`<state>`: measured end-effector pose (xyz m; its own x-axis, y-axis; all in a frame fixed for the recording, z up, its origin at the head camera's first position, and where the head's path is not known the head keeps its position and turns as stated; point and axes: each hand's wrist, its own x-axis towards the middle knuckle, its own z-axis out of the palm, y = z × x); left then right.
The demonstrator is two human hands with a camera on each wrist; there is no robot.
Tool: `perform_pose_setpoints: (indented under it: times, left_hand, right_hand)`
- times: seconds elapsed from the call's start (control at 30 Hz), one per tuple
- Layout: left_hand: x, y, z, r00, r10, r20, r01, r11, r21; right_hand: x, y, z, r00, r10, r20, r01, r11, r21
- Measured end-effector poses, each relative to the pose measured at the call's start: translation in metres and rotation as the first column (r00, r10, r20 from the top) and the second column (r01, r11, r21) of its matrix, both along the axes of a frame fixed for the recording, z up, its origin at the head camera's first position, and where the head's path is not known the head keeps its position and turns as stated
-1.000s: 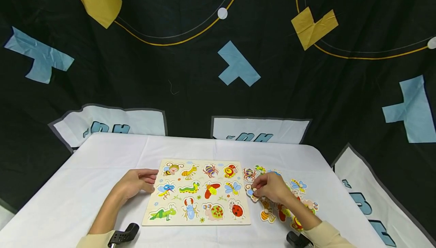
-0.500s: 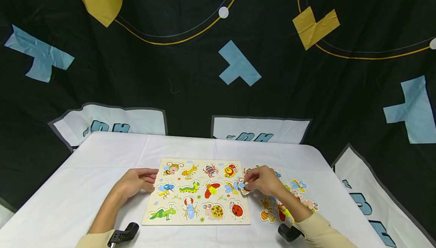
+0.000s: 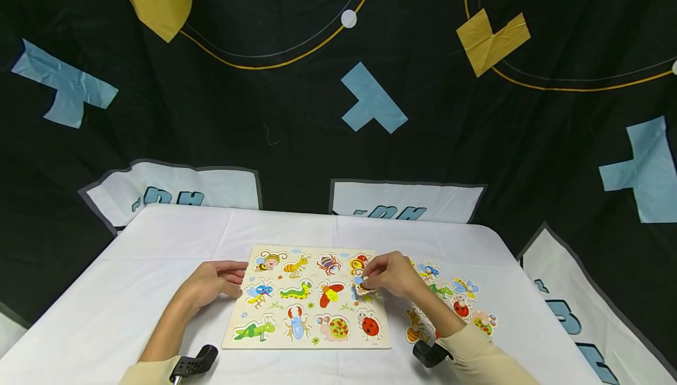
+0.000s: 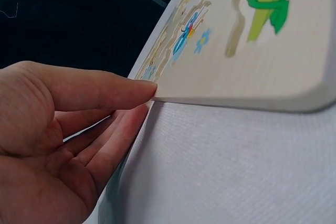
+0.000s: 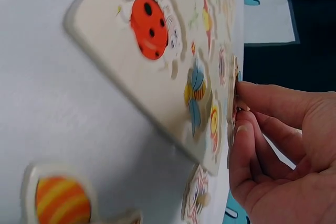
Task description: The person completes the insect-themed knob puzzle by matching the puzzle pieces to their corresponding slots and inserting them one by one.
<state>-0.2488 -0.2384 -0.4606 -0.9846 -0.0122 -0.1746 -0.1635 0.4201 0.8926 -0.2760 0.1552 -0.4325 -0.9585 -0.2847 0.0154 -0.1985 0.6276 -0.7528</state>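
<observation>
A flat wooden puzzle board (image 3: 312,345) printed with colourful insects lies on the white table. My left hand (image 3: 206,282) rests at its left edge; the left wrist view shows its fairly straight fingertips touching the board's rim (image 4: 241,103). Over the board's right side, my right hand (image 3: 394,274) pinches a bee puzzle piece (image 3: 361,288) between thumb and fingers. Seen edge-on in the right wrist view, the piece (image 5: 232,116) is held by its small knob, above the board. It partly covers the blue-winged insect picture in the head view.
Loose insect pieces lie right of the board, partly under my right forearm, among them a ladybug (image 3: 461,307), a snail (image 3: 483,321) and a blue-winged bee (image 3: 465,288). A spider piece (image 5: 193,198) lies close to the board's edge. A dark curtain (image 3: 296,138) hangs behind the table.
My right hand has carried the bee piece leftward from beside the loose pieces to over the board's right column. My left hand has stayed at the left edge.
</observation>
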Motion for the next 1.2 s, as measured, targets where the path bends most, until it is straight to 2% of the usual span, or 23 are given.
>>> perform_pose_setpoints:
  times: [0.27,0.63,1.03,1.2]
  left_hand:
    - [0.001,0.001,0.001,1.000,0.003,-0.008,-0.003,1.000,0.006]
    - [0.002,0.002,0.001,1.000,0.004,-0.014,-0.003,1.000,0.011]
    - [0.001,0.001,0.000,1.000,0.008,-0.019,-0.008,1.000,0.010]
    - [0.002,0.001,0.000,1.000,0.016,-0.015,-0.016,1.000,-0.002]
  right_hand:
    - [-0.004,-0.018,0.001,0.999,0.031,0.004,-0.031,0.999,-0.030]
    - [-0.014,-0.043,0.000,1.000,0.001,0.010,0.000,1.000,-0.030]
    - [-0.022,-0.080,0.004,1.000,0.029,-0.004,-0.030,0.998,-0.053]
    - [-0.026,-0.095,0.005,0.999,0.031,0.012,-0.030,0.994,-0.105]
